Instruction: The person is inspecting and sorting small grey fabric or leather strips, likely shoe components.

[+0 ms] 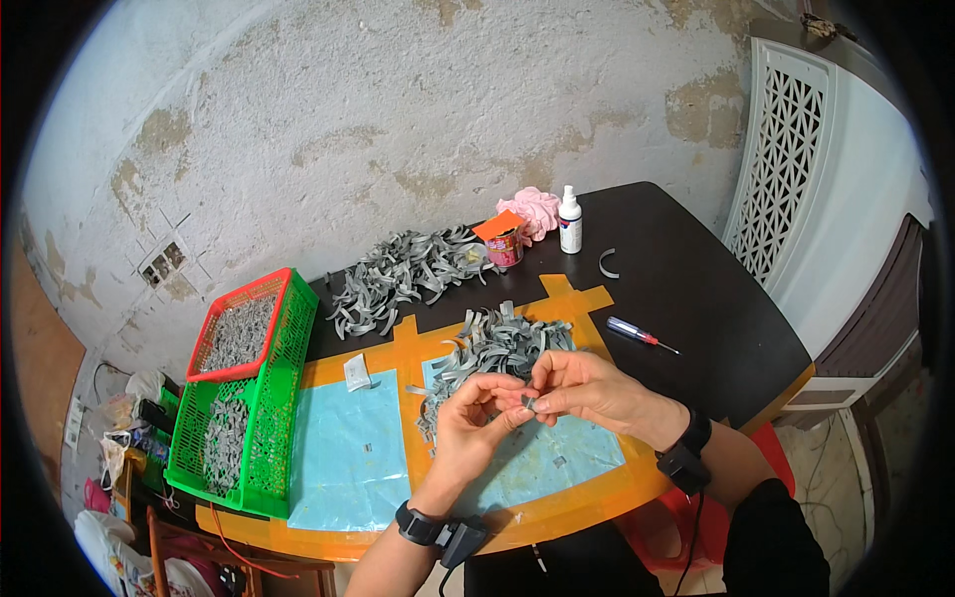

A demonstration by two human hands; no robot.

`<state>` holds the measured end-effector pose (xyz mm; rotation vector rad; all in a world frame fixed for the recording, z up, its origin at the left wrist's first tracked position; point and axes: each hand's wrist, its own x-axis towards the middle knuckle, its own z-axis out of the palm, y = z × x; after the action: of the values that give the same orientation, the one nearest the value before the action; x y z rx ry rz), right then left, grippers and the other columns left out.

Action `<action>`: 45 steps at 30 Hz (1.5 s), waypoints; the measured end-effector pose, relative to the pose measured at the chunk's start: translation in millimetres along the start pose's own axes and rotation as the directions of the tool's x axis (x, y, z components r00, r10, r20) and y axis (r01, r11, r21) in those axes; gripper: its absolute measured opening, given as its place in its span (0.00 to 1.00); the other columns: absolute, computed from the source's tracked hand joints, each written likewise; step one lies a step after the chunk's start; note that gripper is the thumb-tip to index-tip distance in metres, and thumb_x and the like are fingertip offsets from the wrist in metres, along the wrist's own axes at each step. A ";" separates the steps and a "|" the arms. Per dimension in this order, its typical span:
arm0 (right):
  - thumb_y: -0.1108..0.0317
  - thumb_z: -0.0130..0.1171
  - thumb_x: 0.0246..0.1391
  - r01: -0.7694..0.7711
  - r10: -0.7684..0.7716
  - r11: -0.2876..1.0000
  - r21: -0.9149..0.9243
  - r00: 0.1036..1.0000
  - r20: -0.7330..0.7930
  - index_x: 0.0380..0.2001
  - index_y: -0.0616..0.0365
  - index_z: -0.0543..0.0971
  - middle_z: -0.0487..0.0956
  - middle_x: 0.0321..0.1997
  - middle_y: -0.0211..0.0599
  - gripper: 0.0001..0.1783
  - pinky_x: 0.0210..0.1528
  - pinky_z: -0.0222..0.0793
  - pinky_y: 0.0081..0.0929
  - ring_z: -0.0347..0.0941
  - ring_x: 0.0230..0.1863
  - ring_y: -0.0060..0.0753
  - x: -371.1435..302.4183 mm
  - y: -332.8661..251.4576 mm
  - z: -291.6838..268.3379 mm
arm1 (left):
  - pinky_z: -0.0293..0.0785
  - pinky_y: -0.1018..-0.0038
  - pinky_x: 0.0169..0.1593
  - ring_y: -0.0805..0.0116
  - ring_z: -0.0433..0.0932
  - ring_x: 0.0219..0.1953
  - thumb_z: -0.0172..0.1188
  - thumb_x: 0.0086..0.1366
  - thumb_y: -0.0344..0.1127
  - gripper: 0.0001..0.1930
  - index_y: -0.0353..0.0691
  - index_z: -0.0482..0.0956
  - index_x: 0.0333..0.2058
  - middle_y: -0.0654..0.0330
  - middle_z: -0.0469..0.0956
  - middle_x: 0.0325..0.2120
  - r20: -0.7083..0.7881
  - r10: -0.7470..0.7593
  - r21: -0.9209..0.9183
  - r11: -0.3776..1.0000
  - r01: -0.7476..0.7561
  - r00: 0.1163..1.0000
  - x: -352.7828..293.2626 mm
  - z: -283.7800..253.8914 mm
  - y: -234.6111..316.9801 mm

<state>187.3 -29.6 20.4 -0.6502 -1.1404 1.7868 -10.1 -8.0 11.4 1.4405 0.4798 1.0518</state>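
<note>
My left hand [473,423] and my right hand [587,388] meet above the near right part of the table. Their thumbs and fingers are pinched together around a small grey piece [528,402], held between the fingertips of both. Fingers cover most of it, so its full shape is hidden. Just beyond my hands lies a heap of grey curved strips [497,343], on a light blue sheet [348,453] edged with orange tape [406,348]. A larger heap of similar strips [403,279] rests at the back of the table.
At left, a green basket [269,438] and a red basket [201,348] hold small grey pieces. A small white packet [357,372] lies on the sheet. Farther back are a tin [505,249], pink cloth [537,211] and white bottle [570,224]. A screwdriver [637,331] lies at right.
</note>
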 end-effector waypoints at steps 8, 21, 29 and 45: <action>0.74 0.60 0.53 -0.014 0.014 0.999 0.032 1.000 -0.001 0.36 0.57 0.69 0.74 0.35 0.31 0.10 0.37 0.71 0.22 0.73 0.35 0.22 -0.5 2.0 2.6 | 0.74 0.75 0.46 0.70 0.78 0.40 0.63 0.53 0.18 0.16 0.34 0.72 0.40 0.54 0.79 0.37 -0.022 0.015 0.064 0.998 -0.014 1.000 -0.4 0.2 3.7; 0.74 0.56 0.54 0.083 -0.081 0.989 0.122 0.997 -0.015 0.36 0.57 0.68 0.74 0.35 0.31 0.09 0.39 0.71 0.23 0.74 0.35 0.24 -0.4 12.8 11.1 | 0.75 0.77 0.44 0.73 0.78 0.38 0.65 0.52 0.18 0.21 0.35 0.70 0.45 0.56 0.80 0.35 -0.059 -0.019 0.026 0.999 0.020 0.998 -2.4 1.9 3.6; 0.72 0.57 0.53 0.143 -0.144 0.990 -0.017 0.986 -0.086 0.35 0.57 0.68 0.73 0.35 0.31 0.09 0.39 0.69 0.22 0.73 0.34 0.26 -3.1 15.8 16.7 | 0.73 0.77 0.44 0.74 0.77 0.37 0.64 0.55 0.20 0.22 0.34 0.69 0.48 0.57 0.80 0.36 -0.040 -0.059 -0.022 0.998 0.058 0.997 -1.6 -2.7 -0.3; 0.72 0.58 0.55 0.139 -0.139 0.990 -0.014 0.990 0.000 0.34 0.56 0.66 0.75 0.38 0.36 0.10 0.39 0.71 0.25 0.73 0.38 0.25 1.5 17.1 8.9 | 0.75 0.77 0.43 0.74 0.78 0.37 0.65 0.53 0.20 0.23 0.35 0.69 0.48 0.57 0.80 0.34 -0.009 -0.037 0.045 0.998 0.037 0.999 -1.9 -4.6 1.9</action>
<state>172.7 -35.1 9.0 -0.5659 -1.1696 1.6622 -15.3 -7.3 12.0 1.4620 0.5372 1.0237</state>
